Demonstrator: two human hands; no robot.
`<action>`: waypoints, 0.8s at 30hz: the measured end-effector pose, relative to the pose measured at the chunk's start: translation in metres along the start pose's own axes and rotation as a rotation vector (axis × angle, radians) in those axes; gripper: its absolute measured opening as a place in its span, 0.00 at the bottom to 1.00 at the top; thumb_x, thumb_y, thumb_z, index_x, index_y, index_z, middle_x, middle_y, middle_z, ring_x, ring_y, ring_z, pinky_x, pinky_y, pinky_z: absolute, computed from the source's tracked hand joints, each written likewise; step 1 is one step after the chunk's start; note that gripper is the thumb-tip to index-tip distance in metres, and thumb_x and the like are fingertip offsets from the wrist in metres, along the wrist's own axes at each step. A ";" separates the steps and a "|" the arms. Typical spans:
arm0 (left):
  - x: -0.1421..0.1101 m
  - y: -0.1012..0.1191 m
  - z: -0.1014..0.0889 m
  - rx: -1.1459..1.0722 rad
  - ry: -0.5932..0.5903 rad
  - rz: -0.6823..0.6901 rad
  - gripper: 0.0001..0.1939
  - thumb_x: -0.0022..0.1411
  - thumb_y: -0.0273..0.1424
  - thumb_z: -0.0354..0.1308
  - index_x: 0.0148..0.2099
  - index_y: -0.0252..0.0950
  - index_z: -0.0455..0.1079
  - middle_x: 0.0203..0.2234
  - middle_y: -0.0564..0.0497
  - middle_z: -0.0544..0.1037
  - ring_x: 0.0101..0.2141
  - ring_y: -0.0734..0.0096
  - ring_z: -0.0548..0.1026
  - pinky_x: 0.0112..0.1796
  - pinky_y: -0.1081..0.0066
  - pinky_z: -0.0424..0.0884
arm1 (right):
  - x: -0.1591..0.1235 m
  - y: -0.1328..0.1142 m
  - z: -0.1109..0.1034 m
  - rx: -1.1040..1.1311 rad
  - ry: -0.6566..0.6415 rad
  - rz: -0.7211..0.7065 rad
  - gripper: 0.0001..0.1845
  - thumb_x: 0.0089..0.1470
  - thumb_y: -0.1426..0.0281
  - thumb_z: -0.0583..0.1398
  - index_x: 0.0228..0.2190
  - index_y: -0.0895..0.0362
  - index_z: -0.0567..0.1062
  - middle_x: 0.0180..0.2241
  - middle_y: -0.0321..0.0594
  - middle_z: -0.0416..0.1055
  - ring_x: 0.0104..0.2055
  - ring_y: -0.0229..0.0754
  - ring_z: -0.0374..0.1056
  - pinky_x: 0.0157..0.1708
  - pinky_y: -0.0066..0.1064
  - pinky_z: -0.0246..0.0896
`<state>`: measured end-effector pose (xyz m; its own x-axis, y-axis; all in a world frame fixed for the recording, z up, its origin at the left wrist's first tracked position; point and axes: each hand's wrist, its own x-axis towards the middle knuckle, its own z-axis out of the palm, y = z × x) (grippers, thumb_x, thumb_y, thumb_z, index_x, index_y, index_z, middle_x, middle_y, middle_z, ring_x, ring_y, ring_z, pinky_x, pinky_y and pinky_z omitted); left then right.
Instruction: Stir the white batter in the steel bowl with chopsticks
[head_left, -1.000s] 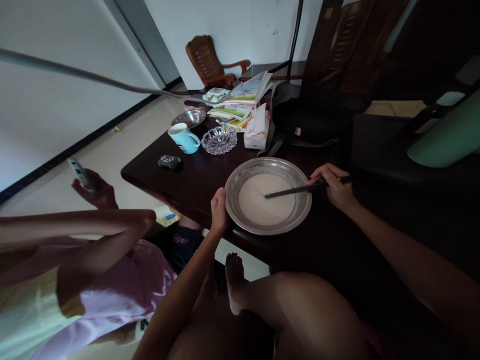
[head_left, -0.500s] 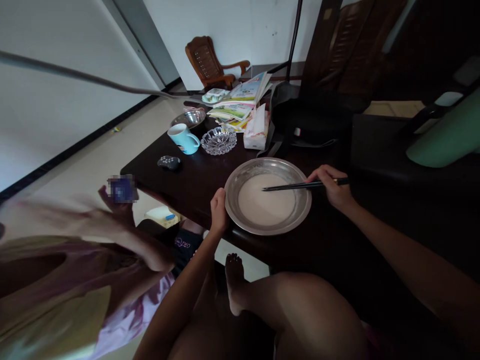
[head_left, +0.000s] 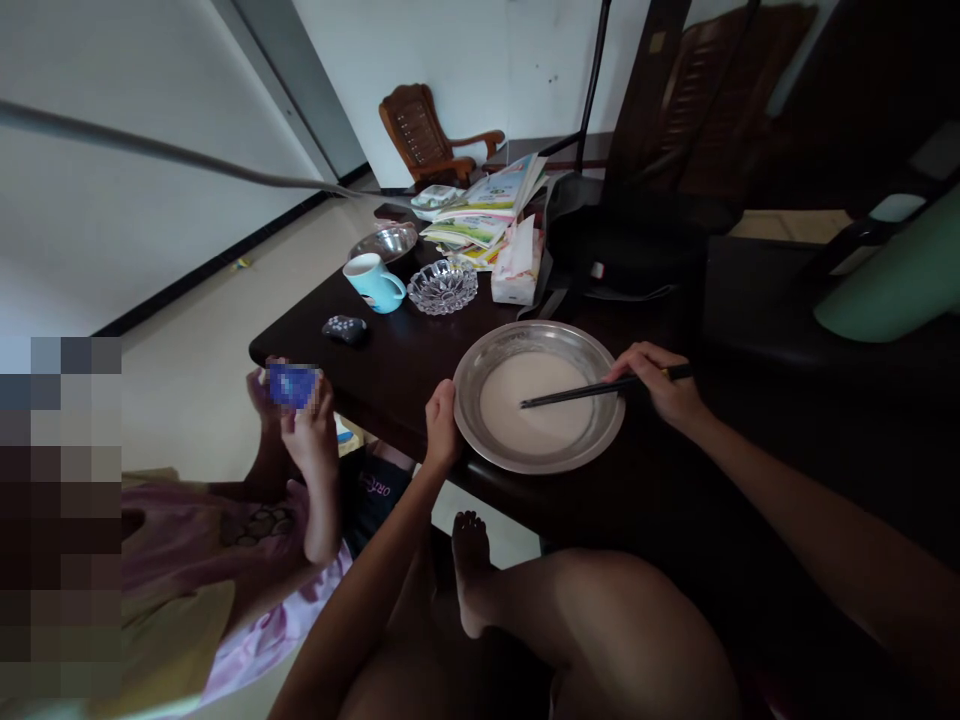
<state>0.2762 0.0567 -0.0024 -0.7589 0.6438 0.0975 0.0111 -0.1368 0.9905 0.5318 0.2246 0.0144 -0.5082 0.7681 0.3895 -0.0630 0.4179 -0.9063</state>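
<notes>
A wide steel bowl (head_left: 466,405) rests on the dark table near its front edge. Inside it is a pale, milky liquid (head_left: 536,425). My left hand (head_left: 442,422) grips the bowl's left rim, with the thumb on the outside and the other fingers mostly hidden. Dark chopsticks (head_left: 577,393) are held in my right hand (head_left: 661,380) over the right rim. They slant down to the left, and their tips dip into the liquid.
Beyond the bowl stand a tissue box (head_left: 516,275), a glass ashtray (head_left: 442,288), a light blue mug (head_left: 373,283), a dark game controller (head_left: 344,329) and stacked booklets (head_left: 487,205). A green cylinder (head_left: 892,270) is at right. Another person's hands (head_left: 309,430) hold a blurred-out device at left.
The chopstick tips have shifted slightly lower in the bowl. The other person's arm has come in, and both their hands are now at the device. My left hand stays at the rim.
</notes>
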 end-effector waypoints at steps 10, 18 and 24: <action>0.002 -0.006 -0.003 0.005 0.002 0.012 0.23 0.59 0.45 0.59 0.23 0.37 0.55 0.20 0.58 0.55 0.24 0.76 0.56 0.27 0.77 0.59 | 0.000 0.001 0.000 -0.010 0.014 0.000 0.19 0.57 0.53 0.58 0.26 0.51 0.78 0.26 0.38 0.77 0.30 0.44 0.73 0.34 0.38 0.69; 0.003 -0.009 -0.004 -0.009 0.005 0.000 0.23 0.59 0.46 0.59 0.23 0.37 0.55 0.20 0.58 0.55 0.23 0.77 0.56 0.26 0.77 0.58 | 0.000 0.004 0.001 0.031 -0.003 0.022 0.18 0.58 0.53 0.58 0.27 0.51 0.78 0.25 0.37 0.77 0.30 0.44 0.74 0.34 0.38 0.70; 0.002 -0.007 -0.003 -0.017 0.000 -0.004 0.23 0.58 0.46 0.59 0.23 0.37 0.55 0.20 0.58 0.56 0.24 0.76 0.56 0.26 0.77 0.59 | 0.000 0.004 0.001 0.090 0.049 0.041 0.17 0.58 0.54 0.57 0.28 0.50 0.77 0.24 0.36 0.76 0.27 0.43 0.73 0.31 0.38 0.69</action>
<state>0.2725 0.0564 -0.0094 -0.7587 0.6446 0.0939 -0.0029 -0.1474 0.9891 0.5308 0.2260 0.0108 -0.4692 0.8078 0.3569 -0.1210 0.3415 -0.9321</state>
